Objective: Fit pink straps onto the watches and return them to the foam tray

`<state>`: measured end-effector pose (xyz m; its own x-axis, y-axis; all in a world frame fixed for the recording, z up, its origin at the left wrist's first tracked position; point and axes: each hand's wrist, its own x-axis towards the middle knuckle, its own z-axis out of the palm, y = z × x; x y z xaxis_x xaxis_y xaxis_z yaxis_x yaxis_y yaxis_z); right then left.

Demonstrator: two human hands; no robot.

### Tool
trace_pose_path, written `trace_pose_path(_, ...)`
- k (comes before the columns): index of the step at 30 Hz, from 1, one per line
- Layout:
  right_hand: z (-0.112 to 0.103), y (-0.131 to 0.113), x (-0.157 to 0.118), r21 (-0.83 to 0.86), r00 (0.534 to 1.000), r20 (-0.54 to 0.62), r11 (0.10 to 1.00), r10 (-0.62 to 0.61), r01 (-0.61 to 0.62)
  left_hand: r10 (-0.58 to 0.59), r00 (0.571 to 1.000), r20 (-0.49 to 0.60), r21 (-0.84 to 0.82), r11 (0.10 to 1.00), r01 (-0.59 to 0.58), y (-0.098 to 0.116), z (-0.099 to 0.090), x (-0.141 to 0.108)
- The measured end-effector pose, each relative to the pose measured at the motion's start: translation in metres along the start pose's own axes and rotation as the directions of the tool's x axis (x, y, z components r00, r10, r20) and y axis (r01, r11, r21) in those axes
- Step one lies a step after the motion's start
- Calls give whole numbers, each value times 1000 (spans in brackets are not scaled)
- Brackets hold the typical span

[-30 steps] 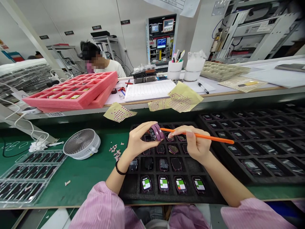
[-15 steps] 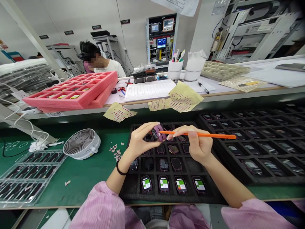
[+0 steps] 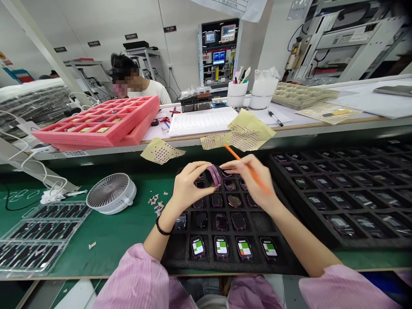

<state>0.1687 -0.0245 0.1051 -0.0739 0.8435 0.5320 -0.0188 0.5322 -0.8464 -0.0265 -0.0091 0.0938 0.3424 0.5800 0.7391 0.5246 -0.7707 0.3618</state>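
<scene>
Between the thumb and fingers of my left hand, a purple smartwatch case is tilted up on its edge above the black foam tray. My right hand is just to its right, closed round a thin orange stick whose far tip points up and left, away from the case. The stick's rear end is blurred across my hand. Below both hands, compartments hold dark watch cases, and a nearer row holds lit smartwatches with green and white screens.
A second black tray full of watches lies to the right. On the left are a round fan, small scraps and clear trays of black parts. Yellow sticker sheets hang from the shelf. A person sits beyond pink foam trays.
The orange stick has swung from lying level against the purple case to pointing up and left, off it. My right hand has turned and shifted slightly left. My left hand still holds the case.
</scene>
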Motion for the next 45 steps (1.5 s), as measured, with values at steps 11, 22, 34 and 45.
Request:
trace_pose_path(11, 10, 10, 7, 261, 931, 249, 908, 265, -328, -85, 996, 14, -197, 977, 86, 13, 2, 0)
trace_pose_path(22, 9, 13, 7, 336, 922, 209, 862, 325, -380, -124, 992, 12, -253, 960, 123, 16, 0, 0)
trace_pose_path(34, 2, 4, 6, 302, 953, 131, 904, 275, -302, -398, 913, -89, -520, 800, 298, 5, -2, 1)
trace_pose_path(45, -29, 17, -9, 33, 976, -69, 978, 207, -205, -512, 755, 409, -602, 470, 645, -4, 27, 0)
